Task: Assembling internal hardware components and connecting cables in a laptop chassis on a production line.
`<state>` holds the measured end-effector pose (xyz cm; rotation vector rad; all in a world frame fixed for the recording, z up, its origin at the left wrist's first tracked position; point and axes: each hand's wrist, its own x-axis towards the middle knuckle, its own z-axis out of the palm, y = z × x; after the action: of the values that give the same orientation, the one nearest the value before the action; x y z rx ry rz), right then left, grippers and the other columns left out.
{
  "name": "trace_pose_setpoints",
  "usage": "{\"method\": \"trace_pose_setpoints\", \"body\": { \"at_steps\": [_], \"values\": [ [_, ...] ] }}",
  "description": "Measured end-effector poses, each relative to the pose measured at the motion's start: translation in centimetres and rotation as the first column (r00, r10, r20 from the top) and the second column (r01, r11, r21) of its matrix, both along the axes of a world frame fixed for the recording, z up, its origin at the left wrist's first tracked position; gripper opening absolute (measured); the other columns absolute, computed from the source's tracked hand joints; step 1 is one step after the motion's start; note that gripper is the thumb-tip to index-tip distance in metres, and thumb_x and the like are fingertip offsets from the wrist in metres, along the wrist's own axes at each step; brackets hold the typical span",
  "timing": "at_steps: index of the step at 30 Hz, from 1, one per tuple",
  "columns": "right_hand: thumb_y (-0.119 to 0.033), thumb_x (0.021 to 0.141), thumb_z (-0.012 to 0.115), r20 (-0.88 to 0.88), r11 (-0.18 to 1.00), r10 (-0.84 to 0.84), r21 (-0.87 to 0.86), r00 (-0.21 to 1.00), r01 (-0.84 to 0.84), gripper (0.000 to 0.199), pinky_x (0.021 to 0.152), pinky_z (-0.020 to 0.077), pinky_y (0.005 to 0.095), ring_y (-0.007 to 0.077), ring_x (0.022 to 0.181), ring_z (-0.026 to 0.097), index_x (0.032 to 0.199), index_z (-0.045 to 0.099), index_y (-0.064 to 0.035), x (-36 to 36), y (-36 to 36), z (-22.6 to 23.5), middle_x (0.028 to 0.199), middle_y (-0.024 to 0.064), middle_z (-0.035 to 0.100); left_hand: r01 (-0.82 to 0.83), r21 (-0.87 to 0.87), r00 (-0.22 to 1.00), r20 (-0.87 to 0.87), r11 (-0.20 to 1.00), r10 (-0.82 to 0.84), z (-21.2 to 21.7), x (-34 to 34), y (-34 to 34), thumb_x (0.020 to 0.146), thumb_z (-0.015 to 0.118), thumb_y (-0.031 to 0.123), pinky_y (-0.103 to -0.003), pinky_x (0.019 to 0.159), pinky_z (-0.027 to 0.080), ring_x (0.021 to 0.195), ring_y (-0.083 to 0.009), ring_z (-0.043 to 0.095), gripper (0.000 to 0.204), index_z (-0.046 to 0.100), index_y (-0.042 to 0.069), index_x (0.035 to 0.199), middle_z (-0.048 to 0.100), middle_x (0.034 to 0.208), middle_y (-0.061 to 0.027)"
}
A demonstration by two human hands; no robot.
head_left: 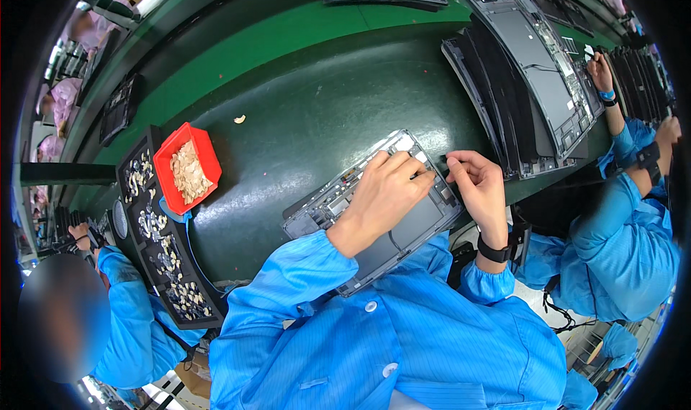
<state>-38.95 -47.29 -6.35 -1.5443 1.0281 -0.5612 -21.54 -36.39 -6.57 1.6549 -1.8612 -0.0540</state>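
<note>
- Head view: uncovered laptop chassis (pixel 416 221) lies on green bench (pixel 295 115), its components showing; work looks partway, finish unclear.
- Left hand (pixel 385 194) curls over it, pinch hidden; right hand (pixel 481 187) brings thumb and forefinger close at its corner, hold untellable.
- Room opens beyond; laptop-panel stack (pixel 533 64) limits right, red bin (pixel 209 154) left.

The green surface (pixel 288 115) bore a laptop chassis (pixel 419 226) under the left fingers (pixel 392 167), stacked chassis (pixel 529 57) to their right, a pale scrap (pixel 240 120) and black tray (pixel 193 269) leftward.
</note>
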Motion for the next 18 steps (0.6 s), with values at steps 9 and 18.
{"method": "trace_pose_setpoints", "body": {
  "at_steps": [9,18],
  "values": [
    [-0.011,0.096,0.07,-0.1,0.99,0.049,-0.13,0.994,-0.062,0.018,0.054,0.0415,0.0224,0.0038,0.06,0.054,0.102,0.073,0.0048,0.2,0.4,-0.2,0.071,0.0026,0.067,-0.04,-0.01,0.979,-0.198,0.999,0.038,-0.2,-0.5,-0.2,0.08,0.079,0.015,-0.035,0.075,0.049,0.088,-0.0188,0.064,0.012,0.079,0.01,0.091,0.069,0.09,0.0007],
    [-0.011,0.094,0.07,-0.187,0.98,0.079,-0.163,0.979,-0.11,0.018,0.052,0.0413,0.0257,0.0058,0.058,0.053,0.099,0.074,0.0057,0.5,0.4,0.5,0.068,0.0054,0.066,-0.051,-0.007,0.971,-0.234,0.999,0.048,-0.3,-0.7,0.1,0.079,0.08,0.015,-0.036,0.076,0.05,0.088,-0.0197,0.063,0.012,0.079,0.009,0.09,0.069,0.089,0.0005]
  ]
}}
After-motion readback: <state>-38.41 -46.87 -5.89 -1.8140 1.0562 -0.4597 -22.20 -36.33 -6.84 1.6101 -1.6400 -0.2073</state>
